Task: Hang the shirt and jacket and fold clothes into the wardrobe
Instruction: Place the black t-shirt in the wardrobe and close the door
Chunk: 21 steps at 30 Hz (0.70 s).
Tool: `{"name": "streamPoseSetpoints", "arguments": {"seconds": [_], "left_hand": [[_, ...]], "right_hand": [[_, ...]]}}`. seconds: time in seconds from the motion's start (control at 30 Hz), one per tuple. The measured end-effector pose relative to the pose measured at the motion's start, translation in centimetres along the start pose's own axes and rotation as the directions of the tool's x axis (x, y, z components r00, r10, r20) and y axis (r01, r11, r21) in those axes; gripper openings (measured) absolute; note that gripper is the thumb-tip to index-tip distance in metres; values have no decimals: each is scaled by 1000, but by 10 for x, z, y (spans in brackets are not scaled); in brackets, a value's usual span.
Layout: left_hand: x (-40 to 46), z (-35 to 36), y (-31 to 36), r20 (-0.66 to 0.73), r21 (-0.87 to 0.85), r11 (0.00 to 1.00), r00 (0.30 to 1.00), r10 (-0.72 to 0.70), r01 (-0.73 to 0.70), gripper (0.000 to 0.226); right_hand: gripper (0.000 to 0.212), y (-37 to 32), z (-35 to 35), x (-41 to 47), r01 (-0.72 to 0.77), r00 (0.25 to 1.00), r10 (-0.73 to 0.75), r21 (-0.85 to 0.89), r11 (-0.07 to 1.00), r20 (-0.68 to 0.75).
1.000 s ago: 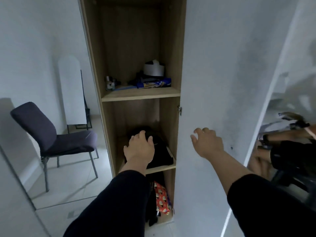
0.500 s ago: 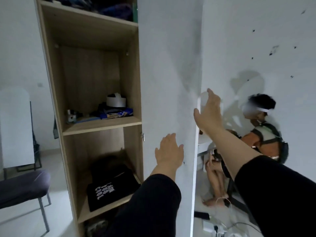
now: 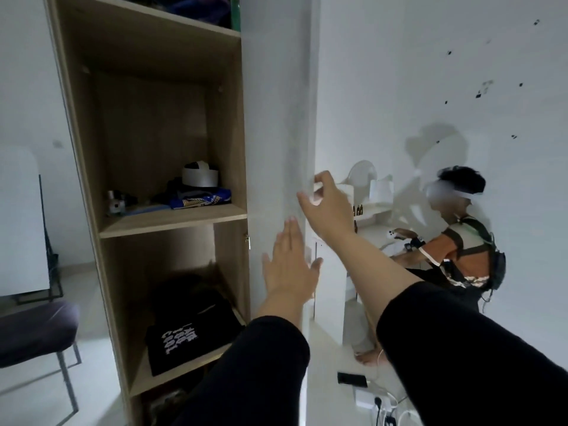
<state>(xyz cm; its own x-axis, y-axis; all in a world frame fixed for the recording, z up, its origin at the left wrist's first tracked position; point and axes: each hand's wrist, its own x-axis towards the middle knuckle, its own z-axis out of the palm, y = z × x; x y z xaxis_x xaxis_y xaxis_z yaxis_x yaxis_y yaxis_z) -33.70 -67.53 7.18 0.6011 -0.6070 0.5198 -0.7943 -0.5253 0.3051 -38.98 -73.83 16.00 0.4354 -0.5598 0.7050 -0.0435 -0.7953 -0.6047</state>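
Wardrobe point(image 3: 147, 124) is seen standing open at left, wood-toned inside, shelves exposed; its white door point(image 3: 276, 118) is seen edge-on at centre, swung out toward the camera; white wall point(image 3: 430, 87) is seen at right with dark marks; a second person point(image 3: 461, 241) is seated low at right beside white shelving; a purple chair point(image 3: 33, 333) is seen at lower left; folded black clothes point(image 3: 190, 327) with white lettering are laid on the lower shelf, well left of both hands and untouched by either; on the middle shelf a blue patterned packet point(image 3: 199, 200) is lying beside a white roll point(image 3: 199, 178) and a small object at left, too dim to tell; dark items are glimpsed on the top shelf, not identifiable; left hand point(image 3: 289, 272) is held flat with fingers straight and together, thumb spread, against or just in front of the door face near its free edge, contact cannot be told, nothing gripped; right hand point(image 3: 325, 207) is raised higher at the door's free edge, fingers loosely curled, index and thumb apart, nothing held, whether the edge is touched cannot be told; no shirt or jacket is held; a black phone-like object point(image 3: 352, 379) and a power strip point(image 3: 381, 407) with cables are seen on the floor at lower right.
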Motion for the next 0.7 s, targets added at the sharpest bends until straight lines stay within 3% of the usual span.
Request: {"name": "streamPoseSetpoints", "arguments": {"seconds": [0.2,0.3,0.53,0.7], "left_hand": [[-25,-41,-85,-272,267,945,956,-112,187,106],[-39,-58,-126,-386,321,914,916,-113,248,108],[-50,-100,-222,-482,337,842,845,-230,421,115],[-30,-125,-291,-476,424,792,852,-218,439,127]], "right_hand": [[61,-36,67,-19,165,970,-186,143,976,153],[68,-61,110,-26,243,956,-255,93,966,148],[80,-98,196,-27,386,887,-348,-72,920,302],[75,-109,259,-16,499,818,-423,-114,859,390]]}}
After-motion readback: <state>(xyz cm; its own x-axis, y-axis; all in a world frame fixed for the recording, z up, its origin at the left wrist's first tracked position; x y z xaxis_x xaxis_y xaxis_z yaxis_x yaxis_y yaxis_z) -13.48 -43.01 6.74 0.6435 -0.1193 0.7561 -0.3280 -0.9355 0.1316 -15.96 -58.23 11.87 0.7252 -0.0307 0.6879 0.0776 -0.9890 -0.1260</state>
